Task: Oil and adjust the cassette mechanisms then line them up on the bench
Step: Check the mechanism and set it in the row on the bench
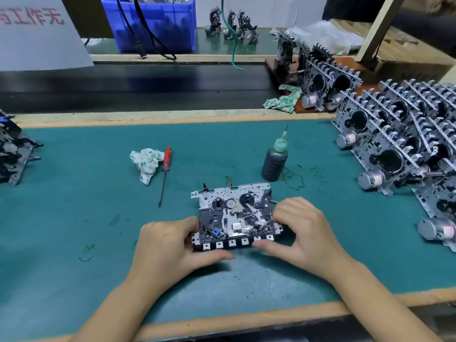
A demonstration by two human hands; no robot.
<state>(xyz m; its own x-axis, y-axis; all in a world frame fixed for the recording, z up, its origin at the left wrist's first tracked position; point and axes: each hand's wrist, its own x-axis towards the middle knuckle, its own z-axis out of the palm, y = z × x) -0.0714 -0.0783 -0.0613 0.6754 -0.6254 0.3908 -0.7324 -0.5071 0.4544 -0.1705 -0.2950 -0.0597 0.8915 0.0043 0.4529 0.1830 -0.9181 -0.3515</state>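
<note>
Both hands grip one cassette mechanism (235, 215) lying flat on the green bench mat (86, 218), near its front edge.

The mat spreads wide and bare to the left and in front of the hands, bordered by a wooden rim (222, 319) at the near side. To the right, rows of mechanisms (404, 134) stand tilted on edge, filling that side. A smaller pile of mechanisms (13, 149) sits at the far left edge. The left hand (170, 245) curls round the unit's left side, thumb along its front row of keys; the right hand (303, 228) curls over its right side, thumb tip at the front keys. Just behind the unit stands a dark oil bottle (274, 161) with a needle tip. Farther left lie a crumpled rag (145, 164) and, touching it, a red-handled screwdriver (164, 175).
</note>
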